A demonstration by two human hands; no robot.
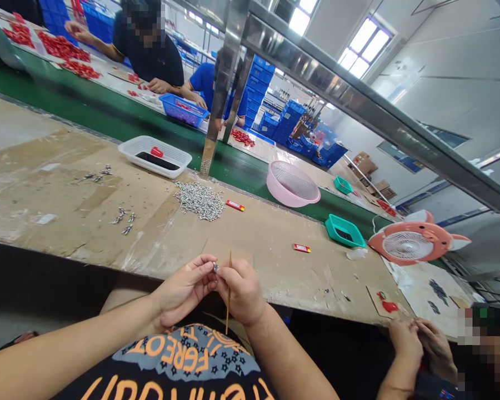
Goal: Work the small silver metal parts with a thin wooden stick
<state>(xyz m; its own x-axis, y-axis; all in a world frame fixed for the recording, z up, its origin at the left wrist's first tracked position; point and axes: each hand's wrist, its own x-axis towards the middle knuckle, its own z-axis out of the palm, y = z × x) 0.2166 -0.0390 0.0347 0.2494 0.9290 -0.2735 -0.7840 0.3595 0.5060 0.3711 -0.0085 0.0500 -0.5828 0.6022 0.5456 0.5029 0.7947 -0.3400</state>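
My left hand (187, 290) pinches a tiny metallic part (215, 268) between thumb and index finger, its other fingers curled below. Touching or nearly touching that part are the fingertips of my right hand (242, 291), which is closed around a thin wooden stick (229, 297). The stick stands nearly upright and sticks out above and below the fist. Both hands are at the table's front edge, before a flat cardboard piece (210, 249). Beyond them lies a heap of small silvery metal parts (200, 200). The exact shape of the held part is too small to make out.
Small red-yellow packs (235, 206) lie on the brown table (162, 222). Behind stand a white basket (129, 150), a pink sieve (291, 186) and a green tray (345, 230). A metal post (223, 83) rises mid-table. A co-worker's hands (420, 341) are at right, near a pink fan (412, 241).
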